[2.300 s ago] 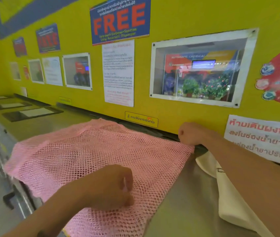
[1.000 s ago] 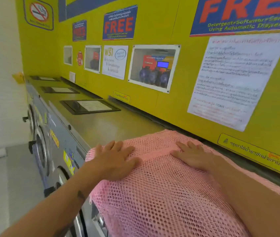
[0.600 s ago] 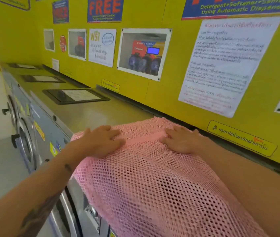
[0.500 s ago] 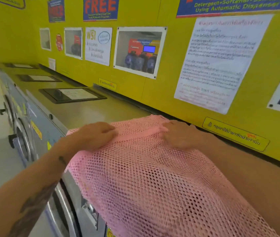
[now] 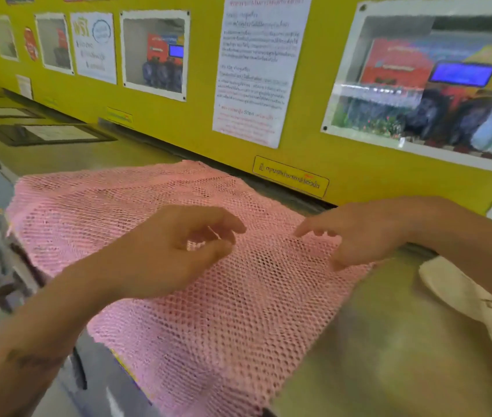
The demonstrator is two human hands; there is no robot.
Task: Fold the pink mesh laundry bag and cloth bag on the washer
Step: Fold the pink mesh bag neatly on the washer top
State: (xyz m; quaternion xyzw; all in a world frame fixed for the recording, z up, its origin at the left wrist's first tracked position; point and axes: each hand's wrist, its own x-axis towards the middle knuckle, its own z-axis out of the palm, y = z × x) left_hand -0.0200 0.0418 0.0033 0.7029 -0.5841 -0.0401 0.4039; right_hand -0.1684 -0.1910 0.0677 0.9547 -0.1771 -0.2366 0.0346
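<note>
The pink mesh laundry bag [image 5: 232, 320] lies spread flat over the steel washer top [image 5: 389, 341], its near edge hanging over the washer's front. My left hand [image 5: 172, 251] hovers above the bag's middle, fingers loosely curled and apart, holding nothing. My right hand [image 5: 356, 233] is at the bag's right side, fingers spread, fingertips pointing left just over the mesh. The cream cloth bag [image 5: 476, 305] lies on the washer top at the right, partly hidden under my right forearm.
A yellow wall [image 5: 178, 121] with posters and framed windows runs close behind the washer top. Dark detergent lids [image 5: 49, 134] sit on the washers to the left. The washer fronts and door handles [image 5: 4, 293] drop away at the lower left.
Both hands have lifted off the bag's left end, where they were pressing flat, and moved right toward its middle and right edge. The view has swung right, showing the cloth bag again.
</note>
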